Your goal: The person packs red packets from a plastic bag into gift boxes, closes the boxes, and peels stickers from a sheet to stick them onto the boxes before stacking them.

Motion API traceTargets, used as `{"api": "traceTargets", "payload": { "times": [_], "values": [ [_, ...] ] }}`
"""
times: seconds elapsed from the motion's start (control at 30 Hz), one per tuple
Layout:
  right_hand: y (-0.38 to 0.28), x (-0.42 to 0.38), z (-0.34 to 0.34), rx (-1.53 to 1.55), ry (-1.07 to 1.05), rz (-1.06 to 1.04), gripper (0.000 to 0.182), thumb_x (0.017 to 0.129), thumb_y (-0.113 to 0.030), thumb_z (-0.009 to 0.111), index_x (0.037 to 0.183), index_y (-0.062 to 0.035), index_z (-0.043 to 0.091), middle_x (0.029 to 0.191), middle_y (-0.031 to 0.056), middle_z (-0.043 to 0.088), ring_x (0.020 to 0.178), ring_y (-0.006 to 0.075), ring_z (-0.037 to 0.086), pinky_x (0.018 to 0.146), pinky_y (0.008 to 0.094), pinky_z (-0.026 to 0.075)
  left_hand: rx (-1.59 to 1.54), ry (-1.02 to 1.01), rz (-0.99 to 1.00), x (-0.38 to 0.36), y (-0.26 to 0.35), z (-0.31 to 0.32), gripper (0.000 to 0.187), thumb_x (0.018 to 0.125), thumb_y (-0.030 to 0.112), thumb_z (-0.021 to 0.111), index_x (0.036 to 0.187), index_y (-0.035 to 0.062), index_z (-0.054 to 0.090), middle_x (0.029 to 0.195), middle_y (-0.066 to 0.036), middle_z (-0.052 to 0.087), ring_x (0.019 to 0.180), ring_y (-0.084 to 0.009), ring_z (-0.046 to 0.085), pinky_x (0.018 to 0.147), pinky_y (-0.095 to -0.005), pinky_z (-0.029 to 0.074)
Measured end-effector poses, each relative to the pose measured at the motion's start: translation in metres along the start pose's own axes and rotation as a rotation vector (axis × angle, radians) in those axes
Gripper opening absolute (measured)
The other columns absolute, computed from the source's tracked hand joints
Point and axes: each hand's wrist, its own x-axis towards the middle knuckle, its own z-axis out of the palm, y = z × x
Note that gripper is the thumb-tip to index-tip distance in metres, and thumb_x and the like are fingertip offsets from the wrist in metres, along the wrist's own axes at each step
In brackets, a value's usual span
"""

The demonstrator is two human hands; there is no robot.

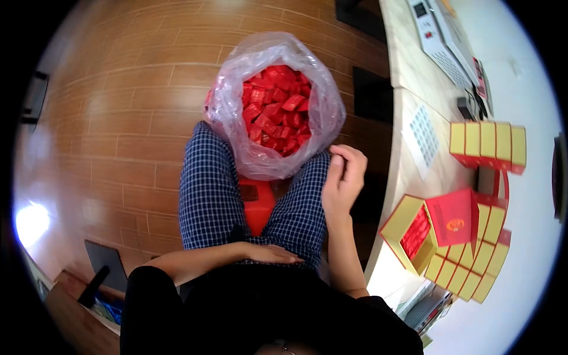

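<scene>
A clear plastic bag (325, 100) stands open between the person's knees, filled with small red packets (275, 109). My right hand (346, 177) is beside the right knee, near the bag's lower right edge, its fingers curled; whether anything lies inside them is hidden. Across the lap, by the waist, my left hand (272, 253) lies flat with nothing in it. On the counter at the right, an open gold and red box (399, 222) holds red packets (416, 234), with its red lid (452, 218) folded back.
Stacked gold and red boxes (467, 266) and another row (488, 142) stand on the counter (402, 148). A sheet of stickers (421, 139) and a white machine (441, 44) are also there. Something red (257, 207) shows between the legs.
</scene>
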Motion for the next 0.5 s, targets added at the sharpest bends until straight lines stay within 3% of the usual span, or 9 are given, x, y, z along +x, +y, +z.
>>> {"api": "traceTargets", "payload": {
  "times": [0.13,0.23,0.27,0.33,0.37,0.43,0.5],
  "values": [
    [0.033,0.011,0.086,0.052,-0.272,0.103,0.011,0.088,-0.005,0.056,0.097,-0.0022,0.061,0.092,0.0149,0.061,0.089,0.0317,0.055,0.083,0.0384,0.043,-0.163,-0.157,0.032,0.023,-0.017,-0.014,0.065,0.098,0.060,0.020,0.150,0.0213,0.026,0.154,-0.015,0.025,0.144,-0.0320,0.016,0.117,-0.0496,0.011],
    [0.063,0.018,0.136,0.041,-0.358,0.104,0.011,0.090,-0.007,0.055,0.098,-0.0030,0.061,0.091,0.0130,0.062,0.089,0.0299,0.056,0.082,0.0380,0.043,-0.325,-0.141,0.095,0.017,-0.001,-0.046,0.066,0.097,0.061,0.019,0.151,0.0214,0.022,0.153,-0.016,0.026,0.143,-0.0320,0.019,0.117,-0.0484,0.010],
    [0.075,0.021,0.150,0.042,-0.372,0.119,0.012,0.090,-0.008,0.055,0.099,-0.0030,0.061,0.092,0.0130,0.062,0.089,0.0291,0.057,0.081,0.0377,0.044,-0.411,-0.103,0.161,0.013,0.015,-0.058,0.068,0.098,0.059,0.020,0.151,0.0169,0.020,0.152,-0.016,0.030,0.139,-0.0310,0.031,0.116,-0.0472,0.019],
    [0.100,0.027,0.171,0.068,-0.402,0.249,0.012,0.090,-0.008,0.055,0.099,-0.0027,0.061,0.091,0.0133,0.063,0.086,0.0277,0.058,0.079,0.0370,0.046,-0.575,0.004,0.172,0.022,0.015,-0.078,0.069,0.099,0.058,0.022,0.146,0.0085,0.031,0.147,-0.015,0.038,0.130,-0.0294,0.044,0.109,-0.0461,0.033],
    [0.113,0.029,0.183,0.114,-0.424,0.364,0.012,0.091,-0.009,0.054,0.100,-0.0025,0.060,0.091,0.0135,0.063,0.084,0.0264,0.060,0.077,0.0363,0.047,-0.451,0.121,0.206,0.018,0.025,-0.097,0.062,0.102,0.050,0.024,0.133,0.0018,0.046,0.133,-0.014,0.051,0.118,-0.0256,0.054,0.099,-0.0416,0.043],
    [0.155,0.031,0.208,0.149,-0.469,0.455,0.015,0.093,-0.011,0.052,0.103,-0.0018,0.058,0.087,0.0127,0.065,0.077,0.0229,0.062,0.072,0.0345,0.050,-0.132,0.442,0.189,-0.005,0.054,-0.153,0.032,0.101,0.028,0.041,0.103,0.0016,0.060,0.103,-0.009,0.065,0.100,-0.0183,0.062,0.087,-0.0317,0.049],
    [0.196,0.028,0.235,0.126,-0.540,0.561,0.016,0.093,-0.011,0.051,0.105,-0.0018,0.057,0.083,0.0113,0.065,0.076,0.0214,0.063,0.071,0.0337,0.050,-0.205,0.909,0.489,-0.008,0.049,-0.207,0.023,0.099,0.019,0.045,0.086,0.0037,0.056,0.077,-0.002,0.057,0.072,-0.0134,0.055,0.071,-0.0304,0.049]
  ]
}}
